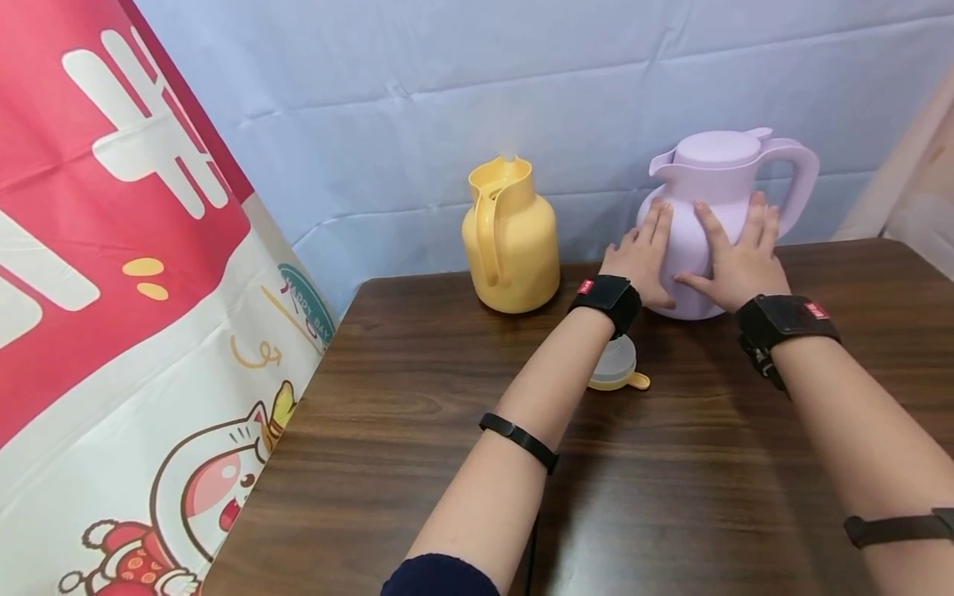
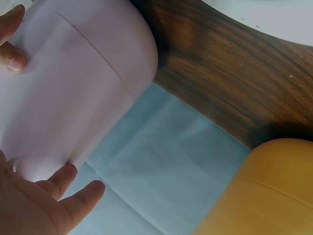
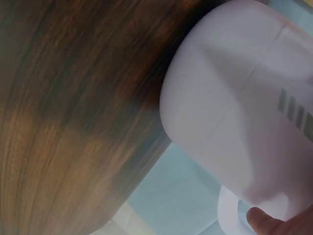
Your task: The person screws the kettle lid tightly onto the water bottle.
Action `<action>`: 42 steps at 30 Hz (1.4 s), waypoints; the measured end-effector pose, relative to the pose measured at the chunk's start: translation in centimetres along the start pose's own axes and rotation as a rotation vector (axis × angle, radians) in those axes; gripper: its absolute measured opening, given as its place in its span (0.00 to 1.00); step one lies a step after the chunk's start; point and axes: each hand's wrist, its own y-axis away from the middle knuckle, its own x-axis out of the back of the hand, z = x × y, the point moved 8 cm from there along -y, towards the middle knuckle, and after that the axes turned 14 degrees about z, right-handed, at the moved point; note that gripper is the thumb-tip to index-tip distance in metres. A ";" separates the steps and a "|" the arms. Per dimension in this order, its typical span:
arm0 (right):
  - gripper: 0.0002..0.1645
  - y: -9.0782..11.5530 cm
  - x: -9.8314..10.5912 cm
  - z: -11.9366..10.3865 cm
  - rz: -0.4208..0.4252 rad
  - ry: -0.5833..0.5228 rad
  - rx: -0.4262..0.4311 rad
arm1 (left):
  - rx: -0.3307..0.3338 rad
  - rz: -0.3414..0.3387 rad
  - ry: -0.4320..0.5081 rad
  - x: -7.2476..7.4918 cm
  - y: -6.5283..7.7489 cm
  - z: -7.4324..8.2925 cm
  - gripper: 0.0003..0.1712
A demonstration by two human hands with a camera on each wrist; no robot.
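A lilac thermos jug [image 1: 684, 257] with its lid on stands upright at the back right of the table, spout to the left and handle [image 1: 805, 178] to the right. My left hand [image 1: 632, 261] lies against its left side with fairly straight fingers; in the left wrist view, fingertips [image 2: 68, 171] rest along the lilac wall. My right hand [image 1: 741, 263] spreads its fingers and thumb over the front of the body, left of the handle. In the right wrist view only a fingertip [image 3: 261, 220] shows, near the handle.
A yellow jug [image 1: 525, 257] with an uncovered top stands to the left, its handle facing me. A grey and yellow lid [image 1: 617, 364] with a tab lies on the brown wooden table [image 1: 417, 389], partly behind my left wrist. Pale blue cloth [image 1: 477, 74] hangs behind.
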 end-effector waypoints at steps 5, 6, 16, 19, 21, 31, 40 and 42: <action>0.61 -0.1 0.0 0.2 0.003 -0.005 -0.016 | 0.003 0.007 0.011 0.3 -0.3 0.0 0.81; 0.61 -0.1 0.0 0.3 0.002 -0.005 -0.019 | 0.002 0.007 0.012 0.3 -0.3 0.0 0.81; 0.61 0.0 -0.1 -0.1 -0.002 -0.012 -0.004 | -0.020 -0.005 -0.035 1.7 0.5 -1.2 0.71; 0.60 0.0 0.0 0.0 -0.004 -0.019 -0.009 | -0.021 0.110 -0.134 3.9 1.0 -3.0 0.62; 0.60 0.0 0.0 0.1 -0.011 -0.023 -0.022 | 0.007 0.251 -0.188 5.9 1.5 -4.9 0.58; 0.60 0.2 -0.2 0.2 -0.051 -0.042 -0.045 | 0.503 0.702 -0.150 9.9 7.4 -19.3 0.55; 0.60 0.1 -0.2 0.2 -0.048 -0.042 -0.046 | 0.609 0.783 0.334 6.6 9.4 -22.4 0.37; 0.60 0.1 -0.2 0.2 -0.049 -0.042 -0.049 | 0.598 0.806 0.422 6.4 9.4 -22.3 0.27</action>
